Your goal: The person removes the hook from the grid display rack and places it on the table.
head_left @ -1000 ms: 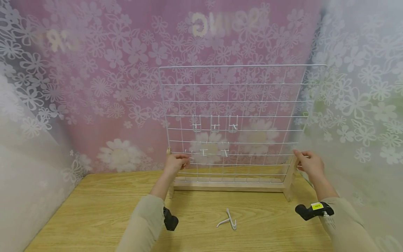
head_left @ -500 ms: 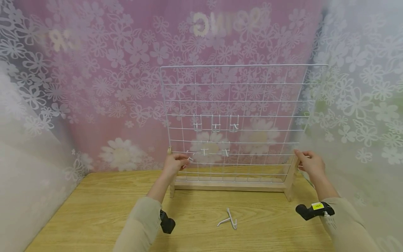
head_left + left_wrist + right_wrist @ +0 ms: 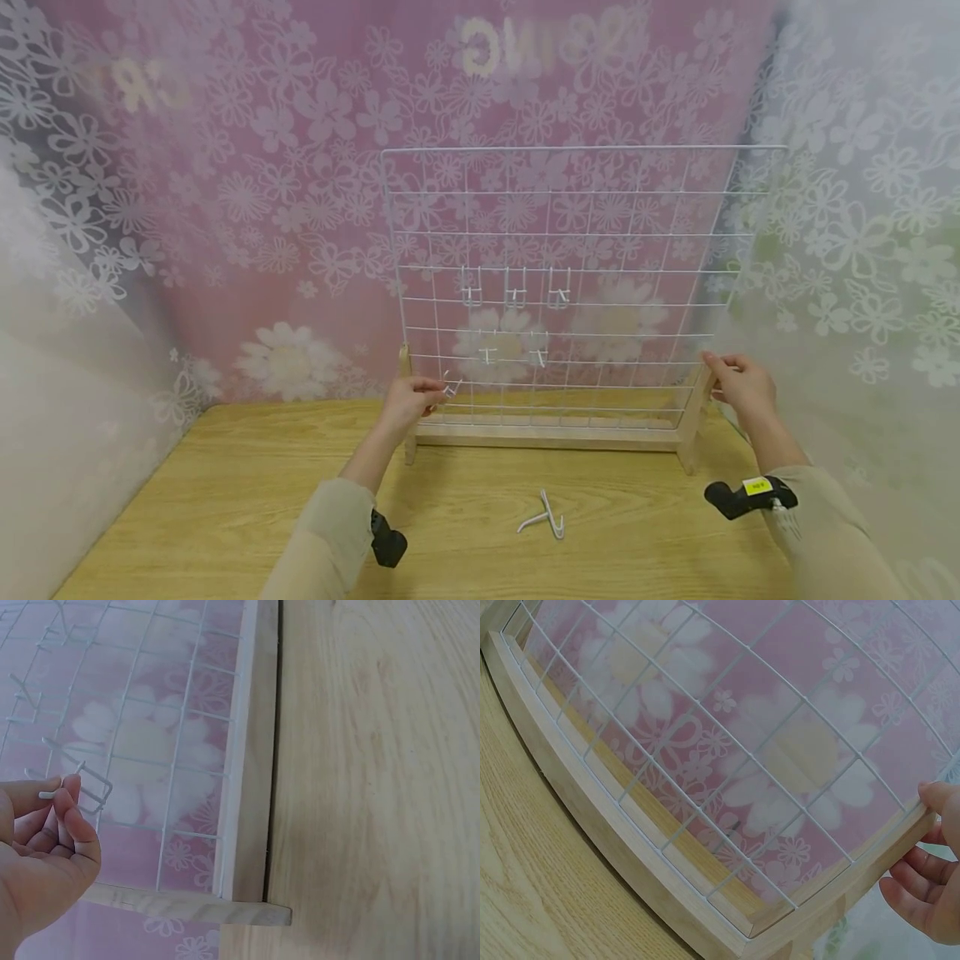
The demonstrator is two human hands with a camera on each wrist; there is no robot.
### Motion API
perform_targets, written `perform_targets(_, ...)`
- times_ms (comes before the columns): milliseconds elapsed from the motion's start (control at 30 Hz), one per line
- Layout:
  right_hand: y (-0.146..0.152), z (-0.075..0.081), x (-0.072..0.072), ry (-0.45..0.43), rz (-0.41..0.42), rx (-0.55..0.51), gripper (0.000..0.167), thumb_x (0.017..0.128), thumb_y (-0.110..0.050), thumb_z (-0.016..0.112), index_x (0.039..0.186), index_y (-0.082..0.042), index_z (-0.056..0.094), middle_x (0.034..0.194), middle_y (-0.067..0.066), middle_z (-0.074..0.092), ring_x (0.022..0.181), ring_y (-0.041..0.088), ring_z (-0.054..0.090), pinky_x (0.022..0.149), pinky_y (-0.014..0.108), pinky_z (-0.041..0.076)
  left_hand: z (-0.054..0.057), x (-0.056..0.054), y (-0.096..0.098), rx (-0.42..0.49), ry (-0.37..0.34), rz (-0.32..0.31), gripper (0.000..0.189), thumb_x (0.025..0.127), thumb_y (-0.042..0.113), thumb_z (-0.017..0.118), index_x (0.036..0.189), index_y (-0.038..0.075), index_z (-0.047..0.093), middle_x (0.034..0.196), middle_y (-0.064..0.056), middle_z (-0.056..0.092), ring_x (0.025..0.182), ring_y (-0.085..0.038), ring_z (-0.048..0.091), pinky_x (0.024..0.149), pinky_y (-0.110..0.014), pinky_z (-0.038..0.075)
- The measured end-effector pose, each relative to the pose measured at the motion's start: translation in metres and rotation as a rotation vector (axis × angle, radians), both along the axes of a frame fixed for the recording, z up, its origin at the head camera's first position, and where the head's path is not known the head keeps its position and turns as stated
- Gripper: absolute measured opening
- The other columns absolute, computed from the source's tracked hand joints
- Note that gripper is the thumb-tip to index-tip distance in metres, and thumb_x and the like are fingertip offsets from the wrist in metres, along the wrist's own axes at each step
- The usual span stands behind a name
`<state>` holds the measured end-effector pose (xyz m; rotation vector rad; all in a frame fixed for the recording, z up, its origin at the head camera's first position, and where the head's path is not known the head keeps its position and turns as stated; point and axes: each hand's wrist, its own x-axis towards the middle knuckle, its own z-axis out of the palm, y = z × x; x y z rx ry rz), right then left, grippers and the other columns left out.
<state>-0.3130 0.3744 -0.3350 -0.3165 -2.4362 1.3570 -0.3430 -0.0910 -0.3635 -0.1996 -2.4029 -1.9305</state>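
My left hand (image 3: 408, 402) pinches a white wire hook (image 3: 90, 772) between thumb and fingers, its U-shaped end pointing toward the grid, just in front of the lower left part. The white wire grid panel (image 3: 585, 147) stands upright in a pale wooden stand (image 3: 547, 437). At the right side, my right hand (image 3: 742, 385) grips the top of the stand's upright (image 3: 907, 840), thumb on the front edge. Three hooks hang in an upper row, the middle hook (image 3: 515, 296) among them. Below them hang two more, a left one (image 3: 487, 357) and a right one (image 3: 538, 358).
One loose white hook (image 3: 551, 517) lies on the wood-grain table (image 3: 465, 542), in front of the stand. Behind the grid hangs a pink curtain (image 3: 225, 275) with white flowers; pale flowered sheets close off both sides.
My left hand has drawn slightly down and back from the grid, still pinching the hook, which now tilts. My right hand keeps its grip on the upright.
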Motion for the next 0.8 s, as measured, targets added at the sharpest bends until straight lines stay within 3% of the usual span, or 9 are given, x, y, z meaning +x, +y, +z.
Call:
perform_targets(333, -0.001, 0.005, -0.001, 0.021, 0.006, 0.005, 0.066, 0.093, -0.048, 0.045, 0.123, 0.01, 0.044, 0.104, 0.024, 0.053, 0.067, -0.001, 0.054, 0.063, 0.023, 0.053, -0.015, 0.008, -0.008, -0.052, -0.068, -0.118, 0.02, 0.085, -0.002, 0.062, 0.102, -0.011, 0.063, 0.079, -0.009, 0.067, 0.063, -0.014, 0.052, 0.062, -0.029, 0.046)
perform_targets(500, -0.002, 0.006, 0.0, 0.022, 0.011, -0.004, 0.066, 0.093, -0.048, 0.046, 0.122, 0.011, 0.044, 0.104, 0.024, 0.054, 0.067, -0.002, 0.054, 0.066, 0.025, 0.053, -0.021, 0.012, -0.01, -0.087, -0.059, -0.18, 0.02, 0.086, -0.001, 0.06, 0.103, -0.011, 0.062, 0.082, -0.009, 0.067, 0.072, -0.02, 0.057, 0.068, -0.033, 0.049)
perform_targets(800, -0.001, 0.001, 0.001, 0.006, 0.015, 0.018, 0.067, 0.093, -0.049, 0.045, 0.123, 0.011, 0.044, 0.105, 0.026, 0.054, 0.068, -0.001, 0.054, 0.064, 0.023, 0.053, -0.036, 0.016, -0.008, -0.125, -0.037, -0.221, 0.018, 0.084, 0.0, 0.064, 0.099, -0.009, 0.065, 0.076, -0.006, 0.063, 0.061, -0.013, 0.051, 0.06, -0.029, 0.045)
